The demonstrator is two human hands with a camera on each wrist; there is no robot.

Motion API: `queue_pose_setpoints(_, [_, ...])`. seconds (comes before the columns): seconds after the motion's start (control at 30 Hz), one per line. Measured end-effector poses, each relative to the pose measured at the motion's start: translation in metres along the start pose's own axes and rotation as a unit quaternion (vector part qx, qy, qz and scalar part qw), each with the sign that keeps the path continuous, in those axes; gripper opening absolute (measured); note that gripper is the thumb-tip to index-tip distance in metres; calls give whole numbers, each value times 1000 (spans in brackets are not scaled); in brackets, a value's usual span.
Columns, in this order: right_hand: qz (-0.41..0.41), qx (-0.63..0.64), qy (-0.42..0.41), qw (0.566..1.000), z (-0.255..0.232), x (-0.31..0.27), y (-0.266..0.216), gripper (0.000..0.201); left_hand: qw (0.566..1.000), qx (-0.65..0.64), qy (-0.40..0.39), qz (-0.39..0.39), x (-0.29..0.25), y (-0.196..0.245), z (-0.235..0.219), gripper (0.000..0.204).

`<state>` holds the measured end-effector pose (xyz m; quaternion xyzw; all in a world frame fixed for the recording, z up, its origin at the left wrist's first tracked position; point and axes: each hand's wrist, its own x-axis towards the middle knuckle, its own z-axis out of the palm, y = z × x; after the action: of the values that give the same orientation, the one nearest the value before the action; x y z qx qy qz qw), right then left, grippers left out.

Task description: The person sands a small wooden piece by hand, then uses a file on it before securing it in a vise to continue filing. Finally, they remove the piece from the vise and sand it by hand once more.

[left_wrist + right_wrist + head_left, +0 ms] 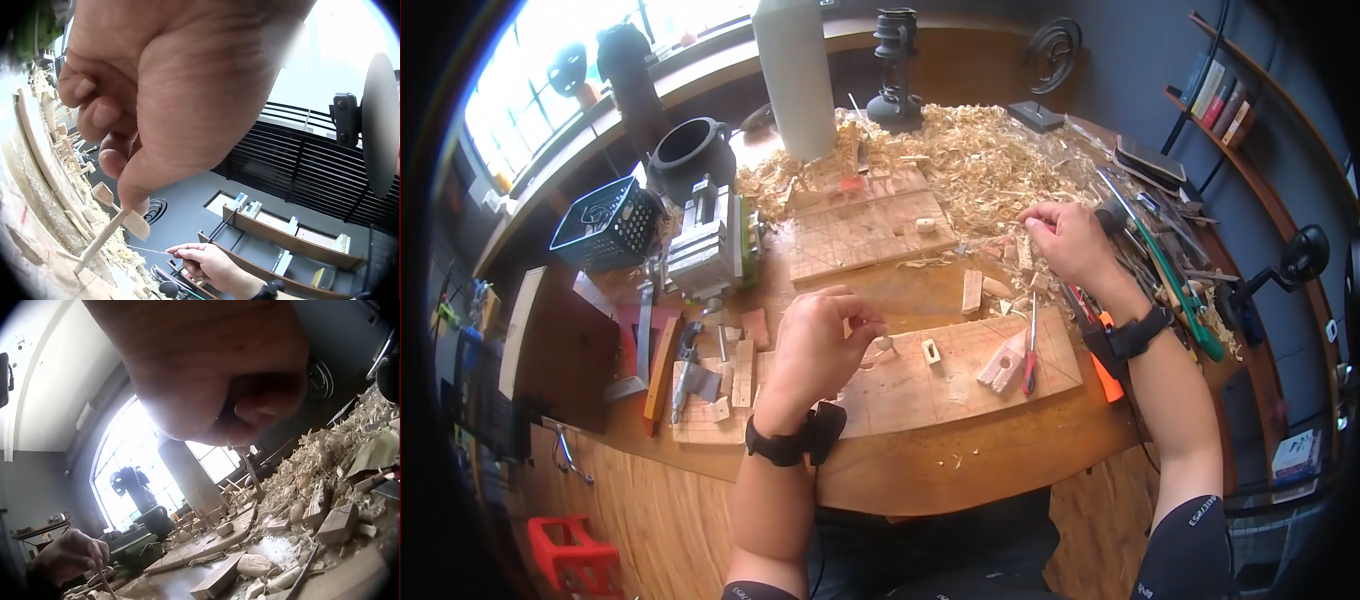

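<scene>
My left hand (815, 335) is over the near wooden board (850, 410), pinching a small pale wooden mallet-shaped piece (103, 240) by its head; its thin shaft slants down toward the board. My right hand (1075, 240) is raised at the right, near the pile of shavings. Its fingertips pinch a thin stick (253, 474), which points down in the right wrist view; what kind of stick I cannot tell. A slotted wooden block (931, 351) lies right of my left hand. Beyond it are a larger block with a hole (1003, 365) and a red-handled screwdriver (1030, 372).
A second board (865, 235) bears a small wooden piece (925, 225). Wood shavings (1000, 160) heap up behind it. A metal vise (705, 240) and green basket (605, 230) stand left; files and other tools (1175, 270) lie right. Wood offcuts (972, 291) lie between the boards.
</scene>
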<state>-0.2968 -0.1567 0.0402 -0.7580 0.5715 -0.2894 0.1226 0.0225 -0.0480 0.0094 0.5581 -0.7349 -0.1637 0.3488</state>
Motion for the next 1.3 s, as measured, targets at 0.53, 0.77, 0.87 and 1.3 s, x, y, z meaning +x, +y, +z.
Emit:
queue_pose_setpoints(0.53, [-12, 136, -180, 974, -9, -15, -28, 20, 999, 33, 28, -4, 1, -3, -1, 6])
queue_pose_setpoints(0.77, [-45, 122, -269, 954, -10, -34, -42, 21, 996, 3, 85, -30, 3, -3, -6, 8])
queue_pose_setpoints(0.87, [-23, 42, -190, 981, -15, -36, -54, 21, 995, 4, 94, -32, 2, -5, -4, 8])
queue_pose_setpoints(1.3, [-12, -72, -3, 997, -35, -28, -52, 22, 993, -12, 108, -39, 3, -6, -2, 9])
